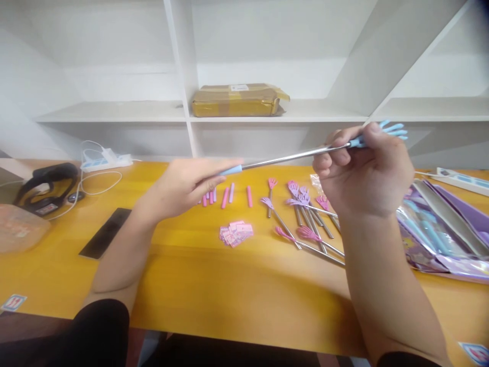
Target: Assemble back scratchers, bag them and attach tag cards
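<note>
Both hands hold one telescopic back scratcher (290, 155) above the yellow table (229, 285). My right hand (362, 173) is closed around its upper end, just below the light blue claw head (393, 130). My left hand (191, 186) pinches the light blue handle grip (231, 170) at the other end. The steel rod runs stretched out between them. Under the rod lie several pink handle grips (229, 194), a small pile of pink stickers (236, 233) and several pink-headed scratchers (305, 219).
A shiny purple bag (446, 229) with blue parts lies at the right. A black phone (105, 233), black headphones (46, 186) and a white power strip (101, 159) sit at the left. A brown parcel (239, 100) rests on the white shelf behind.
</note>
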`<state>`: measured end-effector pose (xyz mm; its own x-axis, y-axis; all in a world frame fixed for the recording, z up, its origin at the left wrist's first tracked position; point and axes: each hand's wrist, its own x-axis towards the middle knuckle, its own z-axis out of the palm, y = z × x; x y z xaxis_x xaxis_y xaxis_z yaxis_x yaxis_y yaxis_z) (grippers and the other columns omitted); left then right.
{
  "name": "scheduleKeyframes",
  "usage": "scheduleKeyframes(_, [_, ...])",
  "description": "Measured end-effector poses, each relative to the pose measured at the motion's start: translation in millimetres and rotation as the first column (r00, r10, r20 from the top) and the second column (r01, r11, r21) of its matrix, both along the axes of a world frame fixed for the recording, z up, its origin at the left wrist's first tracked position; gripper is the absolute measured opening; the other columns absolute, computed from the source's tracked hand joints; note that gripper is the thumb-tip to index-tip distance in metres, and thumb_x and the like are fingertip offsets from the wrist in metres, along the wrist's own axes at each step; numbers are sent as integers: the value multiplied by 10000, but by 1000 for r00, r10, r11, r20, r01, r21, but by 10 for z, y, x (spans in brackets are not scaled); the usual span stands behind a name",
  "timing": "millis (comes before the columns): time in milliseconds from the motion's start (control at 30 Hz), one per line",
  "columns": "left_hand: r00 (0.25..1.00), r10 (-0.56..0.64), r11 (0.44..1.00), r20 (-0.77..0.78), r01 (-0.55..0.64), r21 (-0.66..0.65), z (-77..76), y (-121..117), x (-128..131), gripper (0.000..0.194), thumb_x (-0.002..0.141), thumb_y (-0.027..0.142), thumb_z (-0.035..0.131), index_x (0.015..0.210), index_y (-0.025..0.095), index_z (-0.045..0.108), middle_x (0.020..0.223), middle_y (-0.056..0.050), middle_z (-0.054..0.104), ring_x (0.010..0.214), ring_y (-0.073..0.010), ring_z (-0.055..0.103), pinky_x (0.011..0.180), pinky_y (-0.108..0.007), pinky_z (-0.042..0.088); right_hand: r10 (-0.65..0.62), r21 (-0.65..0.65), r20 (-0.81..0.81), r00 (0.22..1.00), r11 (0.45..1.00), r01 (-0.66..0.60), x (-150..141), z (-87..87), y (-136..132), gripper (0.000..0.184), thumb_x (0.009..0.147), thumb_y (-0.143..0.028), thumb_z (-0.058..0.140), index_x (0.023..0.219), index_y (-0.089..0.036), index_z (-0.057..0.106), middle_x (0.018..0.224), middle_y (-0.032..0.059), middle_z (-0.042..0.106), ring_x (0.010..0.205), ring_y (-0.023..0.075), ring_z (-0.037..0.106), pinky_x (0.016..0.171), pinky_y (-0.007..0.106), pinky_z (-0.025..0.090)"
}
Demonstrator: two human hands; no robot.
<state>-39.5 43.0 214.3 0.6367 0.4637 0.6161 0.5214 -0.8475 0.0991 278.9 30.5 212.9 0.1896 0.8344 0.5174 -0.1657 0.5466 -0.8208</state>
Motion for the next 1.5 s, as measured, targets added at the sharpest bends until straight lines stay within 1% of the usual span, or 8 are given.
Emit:
scheduleKeyframes(233, [998,-14,999,53,12,40,-10,-30,-18,401,1164,406,530,1511,344,721,895,15,824,737,-124,731,763,-240,563,16,-3,-37,999,1000,-16,-23,-22,-6,292,886,-539,775,755,-297,678,661,36,318,642,203,502,589,375,434])
scheduleKeyframes(467, [1000,0,999,22,-1,43,41,-91,-63,412,1164,396,528,1529,336,709,891,2,799,763,-131,708,777,-237,543,68,31,30,997,997,-69,-12,-30,-9,350,954,-574,729,765,-292,646,751,49,411,691,195,460,663,395,479])
scheduleKeyframes(600, [999,38,999,-21,-37,28,70,-86,-59,429,1176,364,480,1554,364,682,925,0,799,799,-146,713,813,-253,551,101,-24,63,993,995,-100,46,-18,47,340,932,-598,746,844,-285,644,905,53,563,694,162,403,617,351,396])
scheduleKeyframes(767, [998,57,996,-25,-55,68,94,-48,-108,402,1165,343,515,1508,328,723,873,-2,786,758,-142,703,794,-251,546,132,-144,14,991,981,-129,116,-16,178,321,795,-483,815,965,-268,647,855,23,515,662,120,345,546,302,272])
scheduleKeyframes(867, [998,60,997,-20,-58,58,110,-33,-167,387,1158,359,541,1488,323,739,931,-15,825,835,-150,751,846,-258,570,46,-87,-56,997,995,-51,107,-29,218,361,732,-377,837,1011,-238,654,828,8,533,620,92,415,521,292,271])
scheduleKeyframes(967, [999,38,998,-4,-38,52,117,-27,-209,362,1143,356,588,1458,326,764,991,-23,853,869,-146,772,867,-254,579,-45,7,-26,999,999,46,87,-51,210,267,736,-320,843,910,-200,680,789,8,573,531,71,456,481,290,249])
scheduleKeyframes(1233, [995,-55,992,83,45,119,102,-13,-231,313,1083,319,712,1377,322,819,948,-13,871,741,-115,752,702,-229,539,-32,37,113,993,999,28,117,-88,164,273,823,-385,859,850,-175,687,699,-11,543,484,78,498,463,257,248])
scheduleKeyframes(1500, [985,-100,988,141,82,130,92,-28,-254,429,1042,231,776,1417,438,774,934,41,858,759,-95,751,668,-250,504,-56,74,189,980,996,43,68,-122,125,284,913,-428,806,903,-176,676,680,-32,516,480,78,495,461,248,296])
